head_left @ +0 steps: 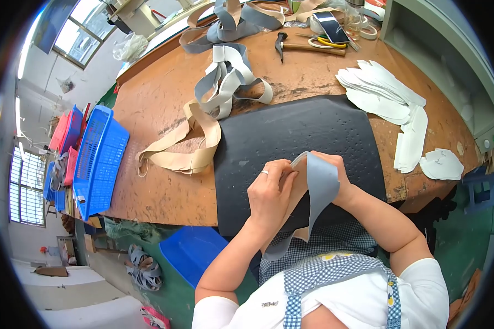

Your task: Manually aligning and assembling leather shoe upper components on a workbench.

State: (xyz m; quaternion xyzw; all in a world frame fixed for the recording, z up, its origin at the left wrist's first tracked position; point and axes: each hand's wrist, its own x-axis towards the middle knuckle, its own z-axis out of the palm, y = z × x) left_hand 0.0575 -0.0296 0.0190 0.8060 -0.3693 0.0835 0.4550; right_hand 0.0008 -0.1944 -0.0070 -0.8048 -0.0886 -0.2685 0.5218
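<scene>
Both my hands hold a folded strip of leather-like material [322,183], grey-blue on one face and beige on the other, above a black mat [291,129]. My left hand [270,189], with a ring on one finger, pinches the strip's beige side near its upper fold. On the other side my right hand [341,174] grips it, its fingers partly hidden behind the grey-blue face. The strip's lower end hangs toward my checked apron [313,257]. Beyond the mat's left edge lies a loop of beige strips [189,159], and behind it a tangle of white and grey strips [225,82].
White cut pieces [384,96] lie stacked at the right of the wooden table [164,104]. A hammer [307,48], yellow-handled scissors [332,43] and a phone [331,27] are at the back right. Blue baskets [101,164] stand left; a blue bin [195,252] sits below the table edge.
</scene>
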